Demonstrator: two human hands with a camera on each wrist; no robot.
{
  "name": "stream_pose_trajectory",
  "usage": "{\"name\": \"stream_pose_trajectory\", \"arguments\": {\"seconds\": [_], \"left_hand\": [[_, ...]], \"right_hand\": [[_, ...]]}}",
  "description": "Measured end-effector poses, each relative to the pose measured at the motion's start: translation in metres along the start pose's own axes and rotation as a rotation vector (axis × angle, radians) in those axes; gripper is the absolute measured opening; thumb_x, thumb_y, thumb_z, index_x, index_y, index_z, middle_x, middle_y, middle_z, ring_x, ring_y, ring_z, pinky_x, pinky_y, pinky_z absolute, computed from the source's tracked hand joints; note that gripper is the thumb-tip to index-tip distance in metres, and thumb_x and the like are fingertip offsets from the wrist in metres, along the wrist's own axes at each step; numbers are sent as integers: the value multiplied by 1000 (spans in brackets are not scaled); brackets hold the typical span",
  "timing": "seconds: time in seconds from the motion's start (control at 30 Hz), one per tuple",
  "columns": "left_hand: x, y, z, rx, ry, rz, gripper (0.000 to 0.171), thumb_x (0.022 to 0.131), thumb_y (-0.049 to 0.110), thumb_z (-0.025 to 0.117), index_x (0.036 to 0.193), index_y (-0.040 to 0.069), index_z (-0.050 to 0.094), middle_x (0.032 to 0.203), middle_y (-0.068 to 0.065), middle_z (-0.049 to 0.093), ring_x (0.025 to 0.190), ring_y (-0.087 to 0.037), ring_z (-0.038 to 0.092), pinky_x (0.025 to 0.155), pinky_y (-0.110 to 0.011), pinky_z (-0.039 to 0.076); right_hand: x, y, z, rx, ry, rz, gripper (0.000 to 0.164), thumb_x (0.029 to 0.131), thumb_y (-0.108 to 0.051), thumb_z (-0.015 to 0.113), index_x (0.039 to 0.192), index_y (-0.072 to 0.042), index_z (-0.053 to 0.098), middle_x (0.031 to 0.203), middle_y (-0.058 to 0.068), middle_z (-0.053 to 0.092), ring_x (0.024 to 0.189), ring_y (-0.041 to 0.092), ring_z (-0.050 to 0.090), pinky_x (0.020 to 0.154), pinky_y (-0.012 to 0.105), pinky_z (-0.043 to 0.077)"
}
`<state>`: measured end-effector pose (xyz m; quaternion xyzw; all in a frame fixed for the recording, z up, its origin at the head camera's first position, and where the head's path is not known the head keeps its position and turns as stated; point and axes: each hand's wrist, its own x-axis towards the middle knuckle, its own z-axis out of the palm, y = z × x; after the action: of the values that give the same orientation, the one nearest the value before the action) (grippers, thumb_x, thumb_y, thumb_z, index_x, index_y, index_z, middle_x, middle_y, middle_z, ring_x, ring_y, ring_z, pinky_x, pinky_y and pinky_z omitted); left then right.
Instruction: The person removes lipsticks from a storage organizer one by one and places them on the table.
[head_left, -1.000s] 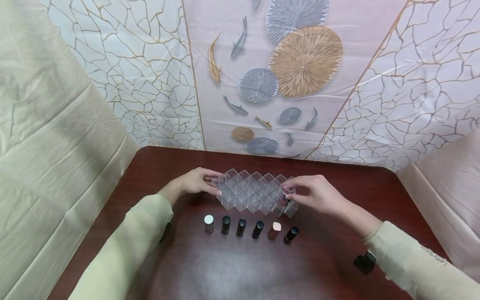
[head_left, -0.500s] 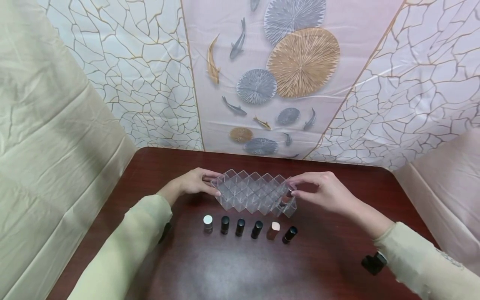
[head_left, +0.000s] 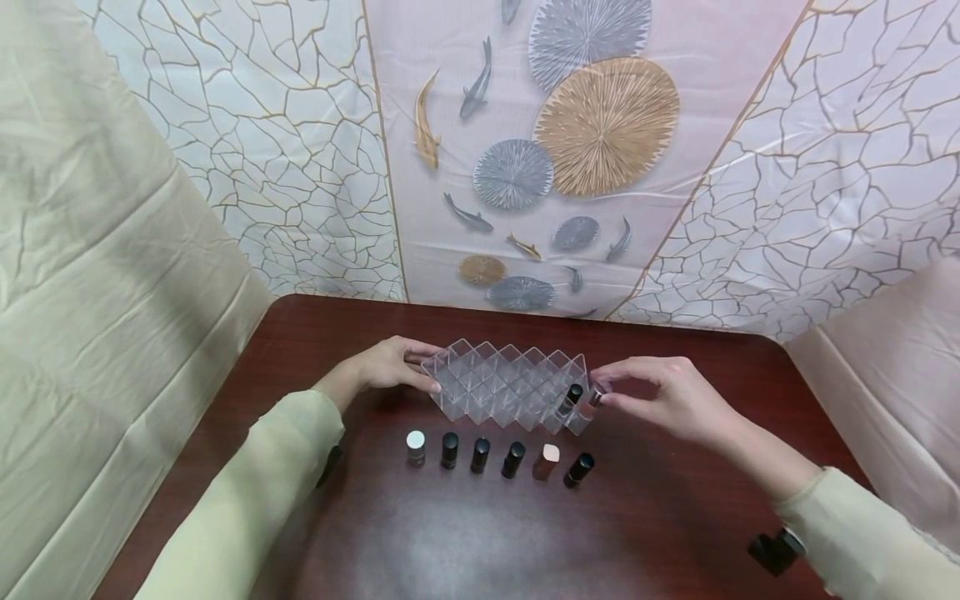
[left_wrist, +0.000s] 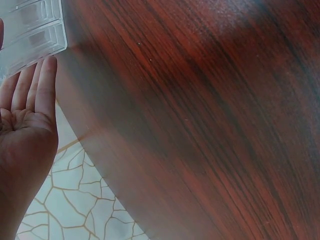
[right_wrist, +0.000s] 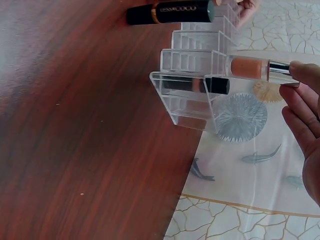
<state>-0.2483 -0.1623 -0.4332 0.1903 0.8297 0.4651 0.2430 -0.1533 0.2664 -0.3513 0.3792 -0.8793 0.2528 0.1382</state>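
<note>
The clear diamond-celled lipstick organizer (head_left: 498, 385) stands at the table's middle. My left hand (head_left: 388, 364) holds its left end, thumb in front and fingers behind; in the left wrist view those fingers (left_wrist: 46, 90) lie straight against the clear plastic. My right hand (head_left: 667, 396) pinches a lip gloss (right_wrist: 247, 67) by its silver cap. The gloss has a clear body with peach colour inside, its base level with the rim at the organizer's right end. A black-capped lipstick (head_left: 570, 398) stands in a cell close by.
Several capped lipsticks stand in a row in front of the organizer, from a white-capped one (head_left: 416, 447) to a black one (head_left: 580, 469). Dark red wood forms the table (head_left: 480, 542). A patterned cloth (head_left: 450, 233) hangs behind its far edge.
My right hand has moved right with the lip gloss, toward the organizer's right end. The black-capped lipstick in the cell now shows plainly. My left hand stays where it was.
</note>
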Motion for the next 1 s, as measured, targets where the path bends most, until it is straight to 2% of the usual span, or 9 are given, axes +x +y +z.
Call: {"name": "stream_pose_trajectory", "arguments": {"seconds": [0.47, 0.7, 1.0], "left_hand": [[0, 3, 1, 12, 1, -1, 71, 90, 17, 89, 152, 2, 58, 142, -18, 68, 134, -35, 64, 115, -48, 50], [0, 0, 0, -54, -22, 24, 69, 91, 9, 85, 152, -3, 55, 143, -23, 66, 136, -40, 62, 114, -46, 50], [-1, 3, 0, -43, -24, 24, 69, 91, 10, 86, 152, -2, 56, 144, -22, 65, 136, -40, 62, 115, -48, 49]], "right_hand": [[-30, -1, 4, -1, 39, 21, 46, 76, 2, 92, 117, -18, 82, 110, -8, 81, 101, 8, 77, 94, 7, 49], [-45, 1, 14, 34, 62, 4, 48, 72, 6, 93, 114, -14, 82, 107, -3, 82, 99, 9, 77, 94, 8, 50], [-61, 2, 28, 45, 86, -13, 53, 67, 7, 94, 114, -14, 82, 105, -2, 82, 96, 10, 78, 93, 8, 51]]}}
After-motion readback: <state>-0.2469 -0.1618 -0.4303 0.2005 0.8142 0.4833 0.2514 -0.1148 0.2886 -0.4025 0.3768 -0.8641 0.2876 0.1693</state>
